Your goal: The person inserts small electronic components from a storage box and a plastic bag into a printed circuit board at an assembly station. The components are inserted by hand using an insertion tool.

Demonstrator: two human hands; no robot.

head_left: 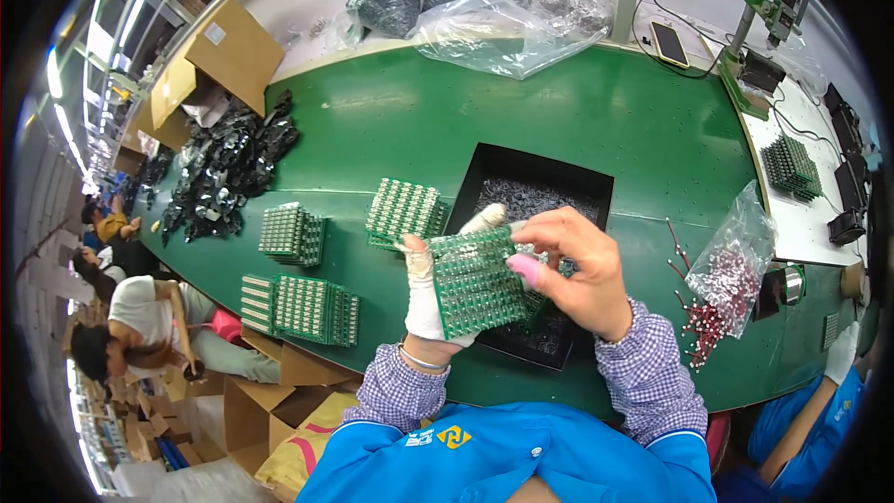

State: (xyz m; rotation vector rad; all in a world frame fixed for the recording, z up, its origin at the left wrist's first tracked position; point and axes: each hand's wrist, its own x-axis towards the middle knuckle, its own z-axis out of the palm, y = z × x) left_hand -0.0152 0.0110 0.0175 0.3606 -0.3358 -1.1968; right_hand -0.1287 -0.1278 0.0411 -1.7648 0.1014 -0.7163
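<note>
My left hand (426,293), in a white glove with bare fingertips, grips a green circuit board panel (478,284) by its left side. The panel is tilted up toward me and covered in rows of small parts. At its right edge my right hand (582,265) is closed, a pink cover on the thumb, with thumb and fingers against the edge. Below both hands lies a black tray (480,168) of small loose components, partly hidden by the panel. Left of my hands stand stacks of circuit board panels: one near the tray (405,210), one farther left (291,231), and a wider one nearer me (303,307).
Black plastic pieces (228,168) are heaped at left by a cardboard box (237,56). Clear bags (521,23) lie along the back. To the right are red-and-white leads (712,317), a solder spool (793,284), a phone (669,44) and a green press (745,79). Co-workers sit on both sides.
</note>
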